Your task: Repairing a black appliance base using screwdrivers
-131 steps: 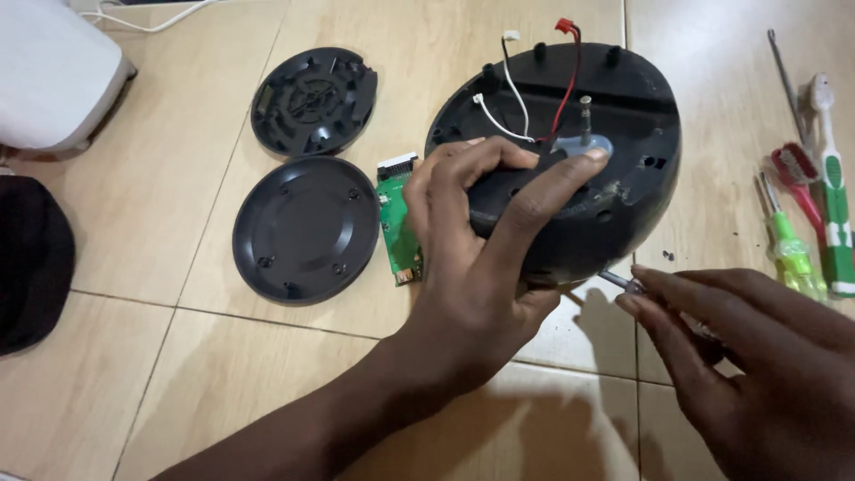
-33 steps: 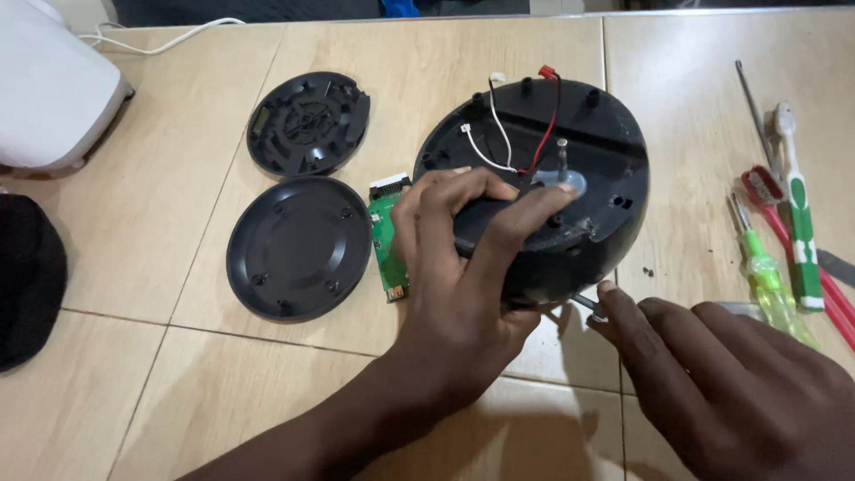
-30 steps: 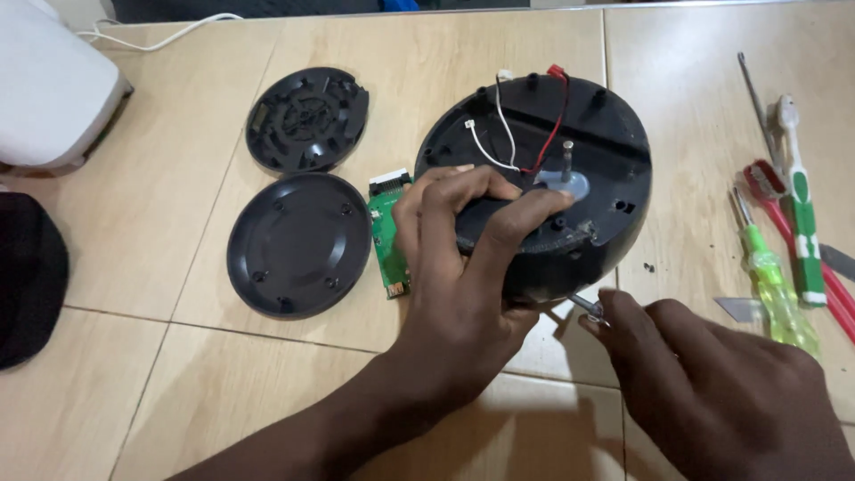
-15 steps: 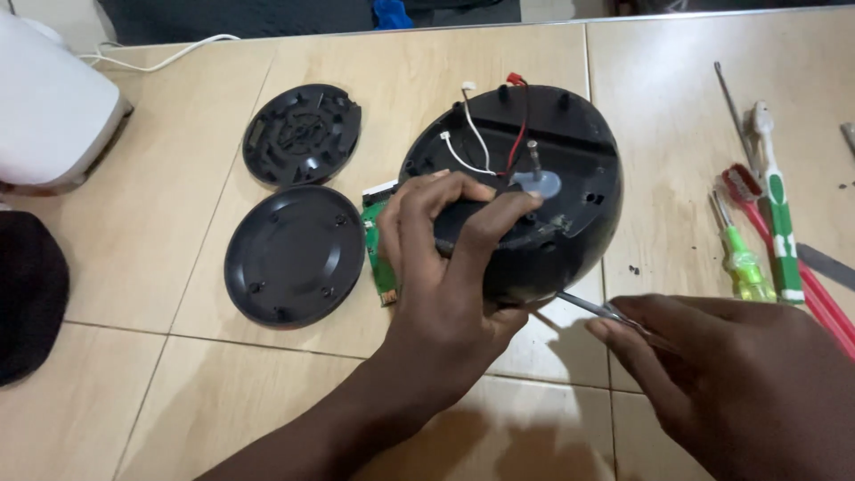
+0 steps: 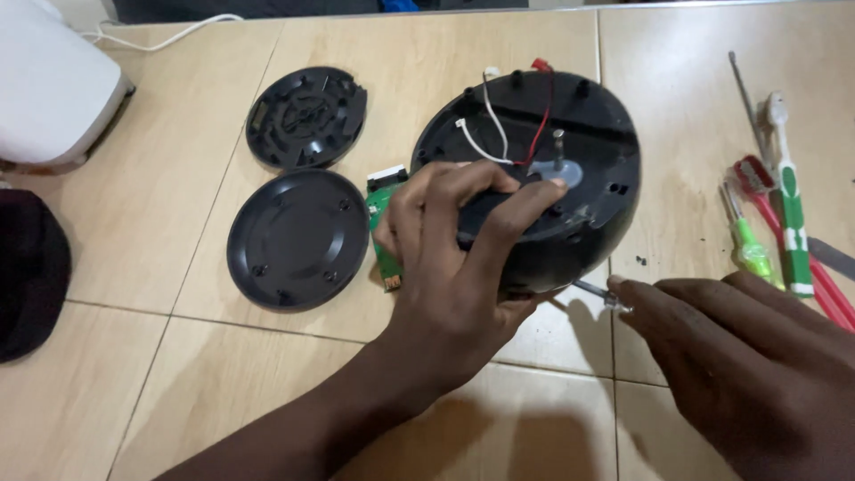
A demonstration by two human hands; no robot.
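**Technician A:** Where does the round black plastic housing sit, and how is it secured?

**Technician B:** It rests open side up on the beige tiled worktop, near the middle of the view. The left hand spreads over its near edge, fingers curled onto the inner surface and clamped on the shell. In my judgement this stops the curved body from rocking or turning under tool pressure.

**Technician A:** And the right hand?

**Technician B:** Its grip is closed around a thin metal-shafted screwdriver. The handle is hidden inside the hand. The shaft runs nearly level toward the lower side wall of the housing, with its tip at or just under that wall; whether it touches cannot be told.

**Technician A:** Internal parts?

**Technician B:** White and red wires lie loose across the interior, beside an upright metal post. A green circuit board lies just left of the housing, partly under the left hand.

**Technician A:** Removed parts?

**Technician B:** A smooth black round cover and a ribbed black round plate lie flat to the left, well apart from the tool. Spare tools, including a green-handled screwdriver, lie in a row to the right, near the right hand. Small dark specks, possibly screws, lie beside the housing.
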